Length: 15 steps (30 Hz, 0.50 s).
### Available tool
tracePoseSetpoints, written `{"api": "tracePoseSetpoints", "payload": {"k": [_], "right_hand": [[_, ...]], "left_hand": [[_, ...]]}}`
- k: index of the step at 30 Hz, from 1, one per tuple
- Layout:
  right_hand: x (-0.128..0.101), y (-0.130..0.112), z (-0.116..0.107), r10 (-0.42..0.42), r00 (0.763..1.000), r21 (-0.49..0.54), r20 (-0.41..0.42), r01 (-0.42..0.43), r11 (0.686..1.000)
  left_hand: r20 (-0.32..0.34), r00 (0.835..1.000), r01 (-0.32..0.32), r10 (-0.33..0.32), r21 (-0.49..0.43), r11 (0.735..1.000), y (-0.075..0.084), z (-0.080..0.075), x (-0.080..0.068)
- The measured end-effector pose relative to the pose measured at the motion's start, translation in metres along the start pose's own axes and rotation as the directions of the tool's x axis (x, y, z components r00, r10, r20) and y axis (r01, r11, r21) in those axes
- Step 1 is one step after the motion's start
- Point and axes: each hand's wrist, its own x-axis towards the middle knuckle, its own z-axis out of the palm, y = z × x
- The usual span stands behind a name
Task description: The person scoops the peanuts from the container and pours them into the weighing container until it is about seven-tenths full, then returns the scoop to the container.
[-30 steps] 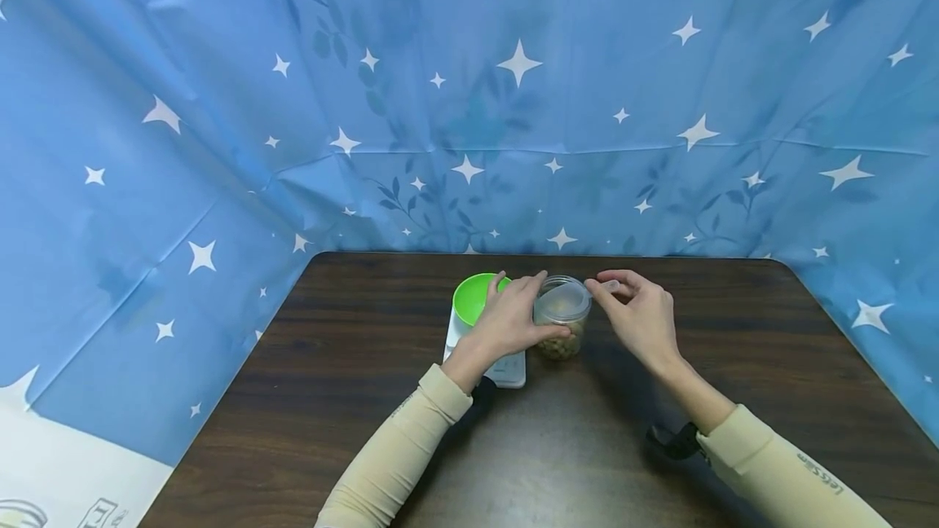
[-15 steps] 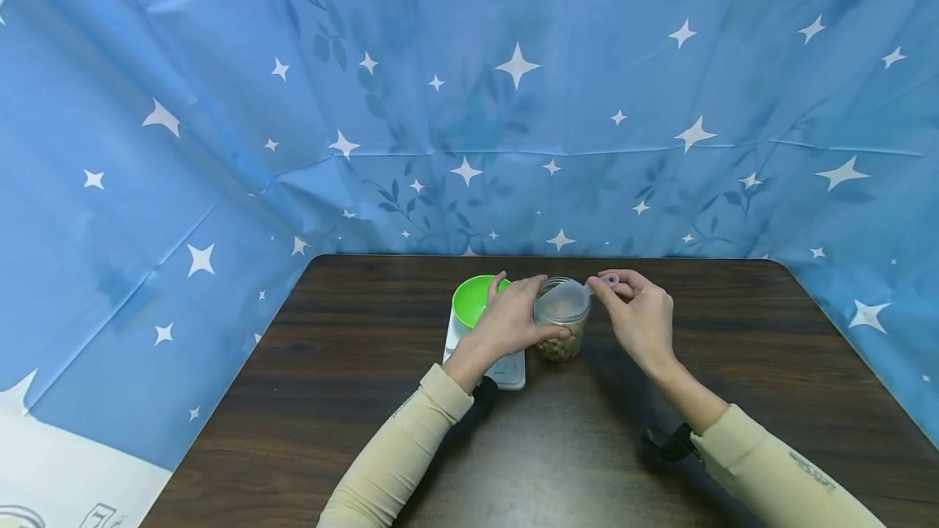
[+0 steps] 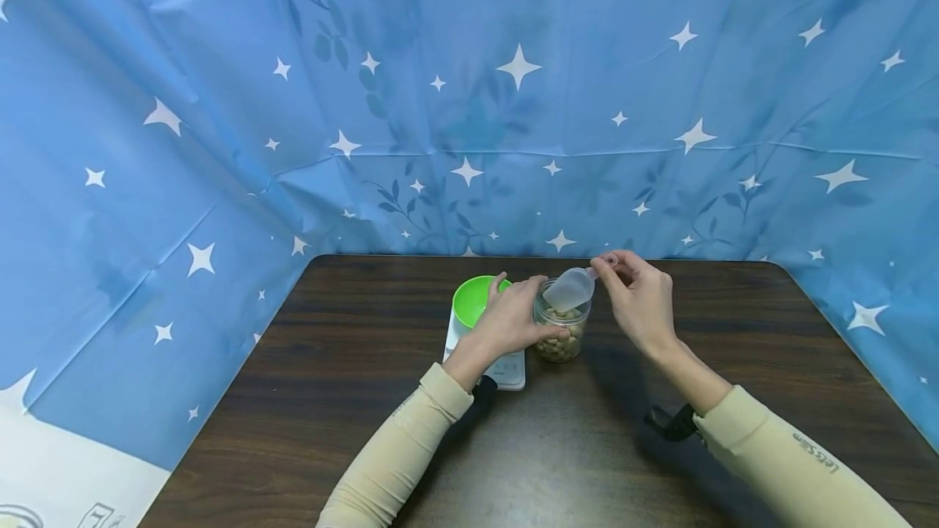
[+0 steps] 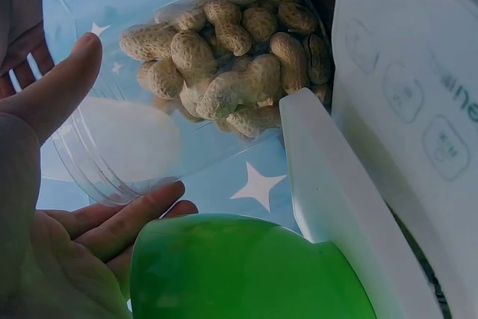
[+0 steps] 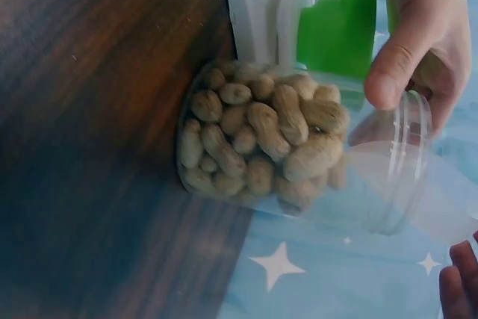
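My left hand (image 3: 508, 322) holds a clear jar (image 5: 411, 128) near its mouth, thumb on the near side and fingers on the other. Unshelled peanuts (image 5: 261, 136) fill its lower part. Above it, my right hand (image 3: 640, 304) pinches the handle of a translucent white scoop (image 3: 570, 289). The scoop's bowl slants down into the jar's mouth, above the peanuts. In the right wrist view only fingertips (image 5: 461, 282) of that hand show at the lower right edge.
Left of the jar, a white kitchen scale (image 3: 509, 371) with printed buttons bears a green bowl (image 3: 468, 300), partly hidden by my left hand. A dark wooden table (image 3: 352, 365) lies beneath. Behind it hangs a blue curtain (image 3: 440, 121) with white stars.
My right hand has lifted a little, raising the scoop from lower in the jar and tilting it, so its bowl now rises partly above the rim. My left hand stays in place.
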Motion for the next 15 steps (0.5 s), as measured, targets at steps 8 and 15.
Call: {"api": "tracePoseSetpoints", "payload": {"k": [8, 15], "right_hand": [[0.011, -0.005, -0.001, -0.175, 0.984, 0.019, 0.044, 0.174, 0.984], [0.016, -0.007, 0.0, -0.311, 0.942, -0.053, 0.126, 0.319, 0.946]], "left_hand": [[0.019, 1.0, 0.012, -0.012, 0.009, 1.0, 0.0, -0.001, 0.0], [0.018, 1.0, 0.006, -0.007, 0.007, 1.0, 0.0, -0.001, 0.001]]}}
